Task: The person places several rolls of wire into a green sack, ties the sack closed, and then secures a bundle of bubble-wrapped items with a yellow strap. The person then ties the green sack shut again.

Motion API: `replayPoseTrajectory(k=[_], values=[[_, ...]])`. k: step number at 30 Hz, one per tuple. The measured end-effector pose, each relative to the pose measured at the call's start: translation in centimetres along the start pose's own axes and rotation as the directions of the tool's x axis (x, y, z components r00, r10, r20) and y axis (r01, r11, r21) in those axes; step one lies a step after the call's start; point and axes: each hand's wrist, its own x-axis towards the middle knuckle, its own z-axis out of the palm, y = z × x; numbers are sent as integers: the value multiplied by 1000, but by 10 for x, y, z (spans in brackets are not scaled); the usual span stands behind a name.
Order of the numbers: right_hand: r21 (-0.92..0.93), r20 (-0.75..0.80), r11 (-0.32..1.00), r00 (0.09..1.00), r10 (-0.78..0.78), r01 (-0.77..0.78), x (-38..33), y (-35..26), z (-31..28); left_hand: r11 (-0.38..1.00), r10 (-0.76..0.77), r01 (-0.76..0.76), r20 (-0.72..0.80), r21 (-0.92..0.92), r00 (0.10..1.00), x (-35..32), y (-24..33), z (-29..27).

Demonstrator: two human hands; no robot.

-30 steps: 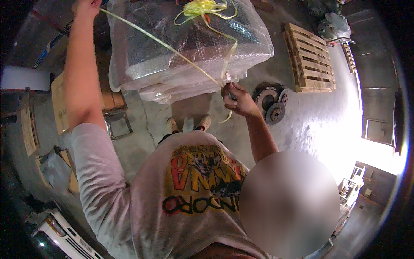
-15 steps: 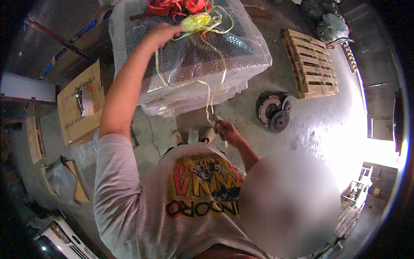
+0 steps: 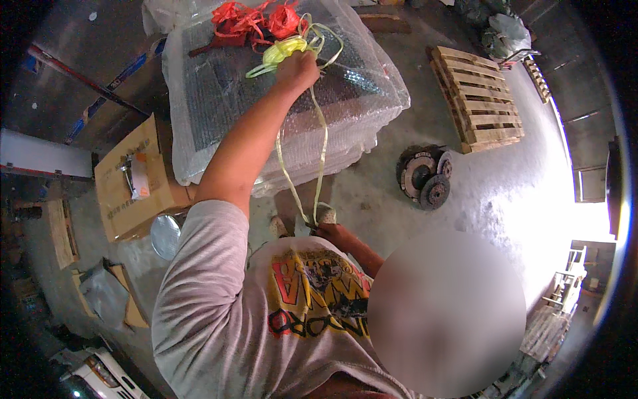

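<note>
While the right hand (image 3: 329, 233) held yellow ribbon (image 3: 325, 136) in narrowed fingers near the shirt (image 3: 219, 292) front, just toward six o'clock, the left hand (image 3: 299, 70) met the ribbon's bundle (image 3: 286, 50) up at twelve; its fingers were mostly hidden behind the hand, so I could not tell whether they had closed. A second earlier the left hand had been far out between ten and eleven o'clock, one strand stretched taut between the hands; it then came in to the bundle's nine o'clock side, and by this moment it was at the six o'clock side, while the right hand had dropped closer to the body. Two lengths now ran down to the right hand with a slight bow, which suggested the ribbon was being gathered slack rather than pulled tight. It looked flat, thin and faintly glossy, its bundle a soft, looped skein. At the bundle's eleven o'clock lay crinkled red ribbon (image 3: 246, 23), loosely tangled. Beneath both, a boxy package (image 3: 219, 86) wore cloudy bubble wrap, pimpled on top and sagging in folds along its six o'clock edge. Farther out, round, dark-rimmed discs (image 3: 420, 174) overlapped at three, a slatted bare-wood pallet (image 3: 482, 100) lay at two, and a brown carton (image 3: 123, 193) stood at nine.
</note>
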Motion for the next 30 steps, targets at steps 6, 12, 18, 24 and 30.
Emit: replayPoseTrajectory(k=[6, 12, 18, 24, 30], values=[[-189, -203, 973, 964, -171, 133, -30, -12, -18, 947, 107, -219, -411, -236, 905, -42, -26, -42], [-419, -351, 906, 910, -220, 58, -56, -106, -123, 845, -61, -201, -462, -496, 885, -114, -46, -125], [122, -358, 674, 666, -655, 728, 11, -285, -178, 676, -90, -289, -466, -678, 880, -164, -43, -150], [579, -294, 667, 883, -367, 470, 71, -334, -181, 693, -203, -152, -394, -704, 897, -201, -78, -150], [-209, -524, 906, 740, -422, 369, 54, -363, -211, 698, -197, -139, -376, -702, 906, -219, -89, -120]])
